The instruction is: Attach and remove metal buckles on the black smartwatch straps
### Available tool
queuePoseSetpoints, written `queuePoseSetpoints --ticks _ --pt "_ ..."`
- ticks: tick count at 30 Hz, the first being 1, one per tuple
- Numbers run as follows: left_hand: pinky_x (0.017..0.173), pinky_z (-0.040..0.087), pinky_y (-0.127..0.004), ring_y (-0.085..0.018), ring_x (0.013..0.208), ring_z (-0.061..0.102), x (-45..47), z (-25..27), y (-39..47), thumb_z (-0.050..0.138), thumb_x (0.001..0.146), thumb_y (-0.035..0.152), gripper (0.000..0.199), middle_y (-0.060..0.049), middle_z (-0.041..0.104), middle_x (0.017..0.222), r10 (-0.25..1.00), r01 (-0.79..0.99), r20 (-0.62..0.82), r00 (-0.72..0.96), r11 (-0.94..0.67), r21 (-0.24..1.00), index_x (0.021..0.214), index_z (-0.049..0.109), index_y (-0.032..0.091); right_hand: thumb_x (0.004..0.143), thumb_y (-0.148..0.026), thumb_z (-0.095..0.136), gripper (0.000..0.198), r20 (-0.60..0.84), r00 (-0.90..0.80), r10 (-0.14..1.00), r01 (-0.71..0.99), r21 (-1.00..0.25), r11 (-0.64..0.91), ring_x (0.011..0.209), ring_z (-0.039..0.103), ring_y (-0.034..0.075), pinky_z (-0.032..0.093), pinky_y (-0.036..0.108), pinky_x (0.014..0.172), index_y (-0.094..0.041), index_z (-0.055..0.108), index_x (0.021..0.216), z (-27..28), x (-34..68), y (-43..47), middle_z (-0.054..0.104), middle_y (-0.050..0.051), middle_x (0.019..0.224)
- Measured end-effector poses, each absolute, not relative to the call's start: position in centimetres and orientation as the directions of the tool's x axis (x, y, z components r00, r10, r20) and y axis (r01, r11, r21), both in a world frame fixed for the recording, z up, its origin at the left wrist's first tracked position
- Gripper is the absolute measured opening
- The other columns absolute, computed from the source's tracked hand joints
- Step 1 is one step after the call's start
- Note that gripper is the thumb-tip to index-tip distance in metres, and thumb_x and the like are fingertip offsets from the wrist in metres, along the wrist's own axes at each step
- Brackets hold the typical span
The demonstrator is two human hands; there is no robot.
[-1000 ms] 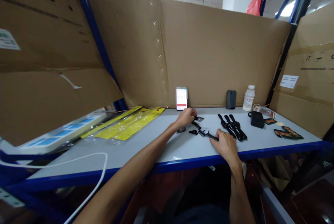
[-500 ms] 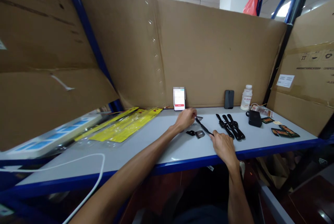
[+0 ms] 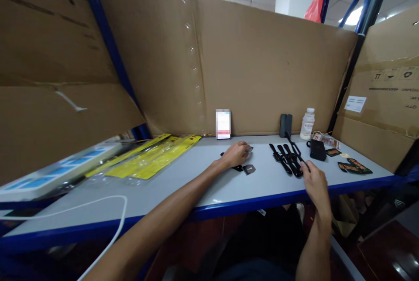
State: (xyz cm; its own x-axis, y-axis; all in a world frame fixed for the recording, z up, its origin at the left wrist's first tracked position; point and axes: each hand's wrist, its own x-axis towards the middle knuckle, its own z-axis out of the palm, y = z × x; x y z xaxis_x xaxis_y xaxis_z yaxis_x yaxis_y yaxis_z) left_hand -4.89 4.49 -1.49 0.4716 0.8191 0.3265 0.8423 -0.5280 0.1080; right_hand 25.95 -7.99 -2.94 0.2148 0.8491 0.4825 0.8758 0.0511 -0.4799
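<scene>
My right hand (image 3: 316, 183) is closed around the near end of a long black spokeshave body (image 3: 296, 150). This body is tilted over a row of similar black spokeshaves (image 3: 282, 159) lying side by side on the table. Left of them, my left hand (image 3: 235, 154) is closed, with a small flat metal blade (image 3: 251, 149) showing at its fingertips. Just below that hand lies another grey metal blade (image 3: 249, 169) with a slot. Beside it is a small black cap piece (image 3: 238, 168), partly covered by the hand.
A phone with a lit screen (image 3: 223, 124) leans against the cardboard back wall. Yellow-backed clear packages (image 3: 166, 159) and a power strip (image 3: 62, 167) lie at left. Rightward are a dark upright case (image 3: 286, 125), bottle (image 3: 307, 124), black box (image 3: 317, 149) and dark printed cards (image 3: 355, 166).
My right hand has carried the black spokeshave body rightward, from beside my left hand to over the row. My left hand has come slightly nearer, over the black cap piece.
</scene>
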Motion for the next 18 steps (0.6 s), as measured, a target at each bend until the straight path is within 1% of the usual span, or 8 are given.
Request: queuePoseSetpoints --ticks 3,6,10,13,16,18 --pt "0.106 0.050 -0.041 -0.030 0.127 0.062 -5.1 -2.5 5.0 0.050 0.099 0.028 0.043 -0.016 0.063 0.139 0.827 0.848 0.275 0.491 -0.526 0.067 0.140 0.061 0.018 0.108 -0.035 0.041 0.032 0.416 0.333 0.846 0.915 -0.359 -0.184 0.077 0.063 0.021 0.028 0.029 0.064 -0.021 0.068 0.099 -3.3 29.1 -8.4 0.073 0.010 0.087" --pt "0.108 0.049 -0.039 -0.028 0.129 0.061 -5.5 -3.3 5.4 0.046 0.102 0.034 0.047 -0.015 0.062 0.143 0.832 0.841 0.239 0.500 -0.533 0.097 0.146 0.054 0.020 0.109 -0.037 0.037 0.037 0.379 0.388 0.840 0.912 -0.293 -0.288 0.081 0.065 0.023 0.030 0.030 0.065 -0.020 0.070 0.109 -3.3 30.1 -8.6 0.074 0.012 0.092" --pt "0.107 0.048 -0.038 -0.028 0.129 0.061 -5.7 -3.6 5.5 0.047 0.101 0.036 0.047 -0.014 0.063 0.142 0.837 0.834 0.243 0.490 -0.531 0.149 0.145 0.055 0.020 0.110 -0.038 0.032 0.043 0.361 0.405 0.840 0.905 -0.286 -0.314 0.086 0.070 0.026 0.038 0.032 0.069 -0.022 0.070 0.123 -3.2 29.0 -8.1 0.076 0.015 0.098" --pt "0.106 0.049 -0.037 -0.028 0.128 0.062 -5.6 -3.5 5.5 0.049 0.101 0.038 0.047 -0.014 0.064 0.140 0.840 0.834 0.248 0.483 -0.527 0.161 0.144 0.055 0.020 0.109 -0.035 0.031 0.045 0.360 0.384 0.850 0.909 -0.308 -0.280 0.092 0.071 0.027 0.044 0.034 0.076 -0.023 0.066 0.136 -3.3 28.2 -7.5 0.076 0.016 0.106" --pt "0.105 0.049 -0.037 -0.029 0.127 0.063 -5.5 -3.6 5.5 0.050 0.101 0.040 0.046 -0.014 0.064 0.140 0.844 0.841 0.250 0.475 -0.519 0.151 0.142 0.056 0.021 0.110 -0.035 0.032 0.048 0.386 0.315 0.867 0.935 -0.281 -0.215 0.104 0.069 0.028 0.046 0.036 0.085 -0.023 0.061 0.146 -3.6 28.2 -7.1 0.074 0.017 0.115" --pt "0.105 0.049 -0.037 -0.029 0.126 0.063 -5.5 -3.6 5.5 0.051 0.101 0.041 0.045 -0.014 0.063 0.140 0.845 0.844 0.250 0.472 -0.515 0.148 0.141 0.057 0.021 0.109 -0.038 0.034 0.049 0.394 0.278 0.876 0.951 -0.242 -0.193 0.109 0.066 0.029 0.045 0.038 0.091 -0.021 0.061 0.147 -3.8 28.4 -6.9 0.073 0.018 0.117"
